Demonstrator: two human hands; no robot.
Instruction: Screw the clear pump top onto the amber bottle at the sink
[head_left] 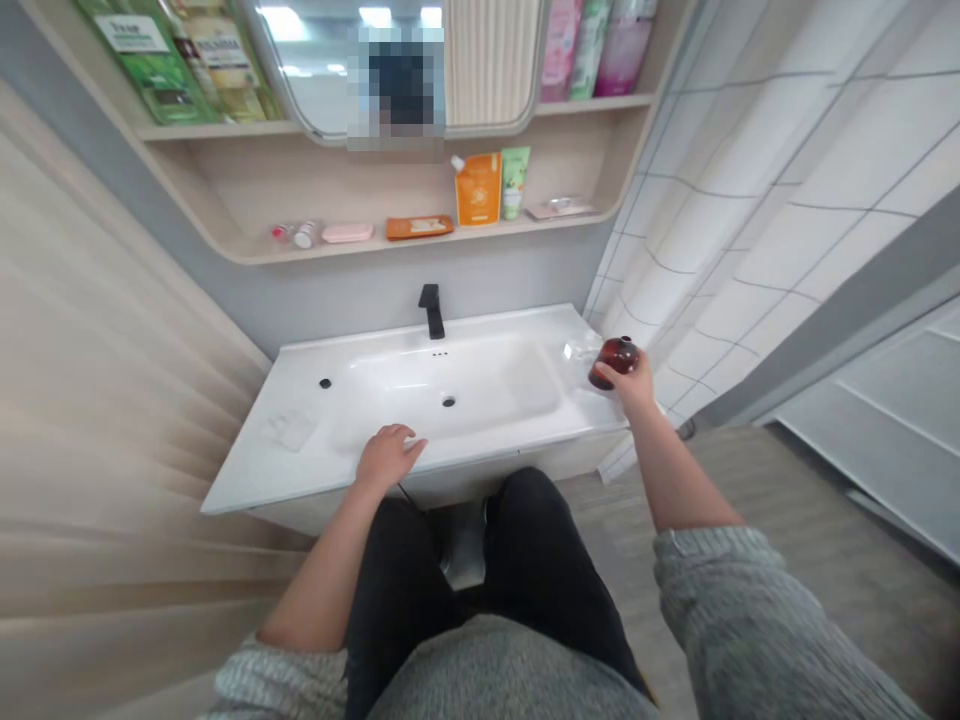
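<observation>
In the head view my right hand [631, 380] is wrapped round a dark reddish-brown bottle [613, 362] at the right end of the white washbasin counter [300, 465]. Clear, shiny items [576, 352] lie or stand just left of that bottle; their shape is hard to make out. My left hand [388, 455] hovers at or rests on the basin's front edge, fingers apart, with nothing in it. Between the hands lies the white basin [480, 385], with a black drain [448, 401] and a black faucet [432, 311] behind it.
A clear item [292, 428] lies on the counter's left part, near a black round hole [325, 383]. Above, a shelf [262, 250] holds an orange pouch [478, 190], a green tube [514, 182] and several small items. A beige curtain [97, 400] hangs at left.
</observation>
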